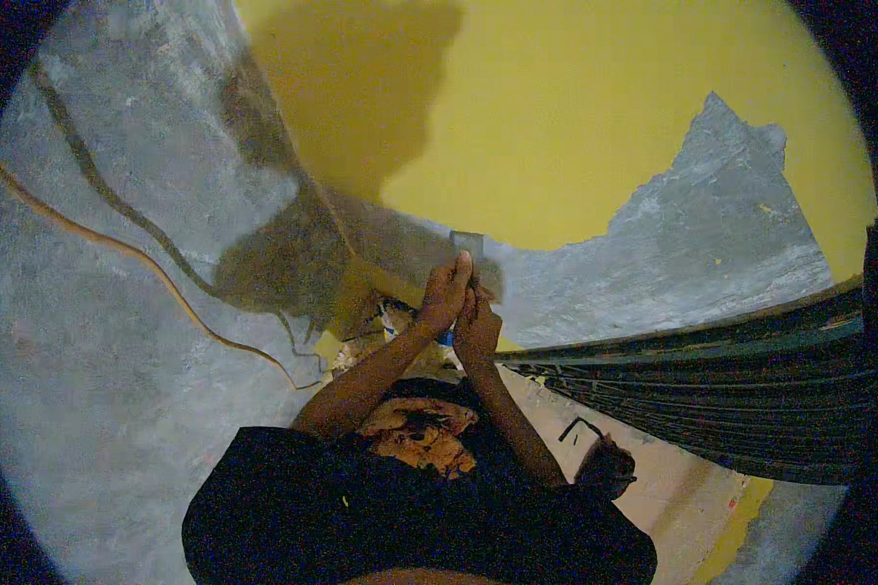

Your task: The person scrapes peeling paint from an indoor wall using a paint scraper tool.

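My left hand (446, 289) and my right hand (479, 322) are close together in front of me, their fingers raised and nearly touching. Just past the fingertips is a small grey rectangular piece (467, 243) against the grey wall surface; whether it is a loose plate or a fitting I cannot tell. The fingers seem pinched around something small at the piece's lower edge, too dark to make out. Above it the wall is painted yellow (541, 131), with a ragged border to the bare grey patch (724, 212). The shadow of my head and arms falls over the corner.
An orange-brown cable (154, 269) runs down the grey wall at left. Dark ribbed material, perhaps a shutter or stacked sheets (702, 395), stretches along the right. A dark object with a bent handle (606, 466) is at lower right. Cluttered items (395, 318) show below my hands.
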### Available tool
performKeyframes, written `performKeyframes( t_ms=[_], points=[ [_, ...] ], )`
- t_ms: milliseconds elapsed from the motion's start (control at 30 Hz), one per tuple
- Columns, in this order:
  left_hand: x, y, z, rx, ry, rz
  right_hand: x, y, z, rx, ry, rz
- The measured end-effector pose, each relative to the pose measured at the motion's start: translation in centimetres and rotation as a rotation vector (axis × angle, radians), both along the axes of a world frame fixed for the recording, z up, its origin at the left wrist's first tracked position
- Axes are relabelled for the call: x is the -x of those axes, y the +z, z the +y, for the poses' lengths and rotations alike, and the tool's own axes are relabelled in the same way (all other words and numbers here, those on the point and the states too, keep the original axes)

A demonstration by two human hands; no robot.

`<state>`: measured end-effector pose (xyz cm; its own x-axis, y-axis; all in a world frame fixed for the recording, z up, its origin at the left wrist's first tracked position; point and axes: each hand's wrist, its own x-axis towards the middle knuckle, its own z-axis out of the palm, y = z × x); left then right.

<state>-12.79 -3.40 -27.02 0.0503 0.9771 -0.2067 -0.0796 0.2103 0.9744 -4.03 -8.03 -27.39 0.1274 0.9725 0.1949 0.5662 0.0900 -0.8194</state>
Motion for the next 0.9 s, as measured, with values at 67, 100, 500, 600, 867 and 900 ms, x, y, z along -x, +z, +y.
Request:
performKeyframes(
  t_ms=[67,100,500,600,867,900],
  points=[
    [0.0,-1.2,-0.4,-0.171,0.123,0.106,1.0,2.6,-1.0,-0.125,0.046,0.020],
    [-0.3,-1.0,-0.5,-0.342,0.221,0.210,0.8,2.1,-1.0,-0.126,0.041,0.017],
    [-0.5,0.1,-0.1,0.000,0.083,-0.237,-0.4,-0.8,0.3,0.071,0.053,-0.113],
    [-0.8,0.8,0.2,-0.099,0.185,0.055,-0.6,-1.9,0.7,0.039,0.016,-0.117],
    [4.4,11.6,2.4,-0.268,0.446,-0.058,4.6,9.6,5.8,-0.184,0.243,-0.136],
    [4.8,9.6,2.4,-0.184,0.434,-0.227,5.0,9.0,5.5,-0.200,0.244,-0.136]
  ],
)
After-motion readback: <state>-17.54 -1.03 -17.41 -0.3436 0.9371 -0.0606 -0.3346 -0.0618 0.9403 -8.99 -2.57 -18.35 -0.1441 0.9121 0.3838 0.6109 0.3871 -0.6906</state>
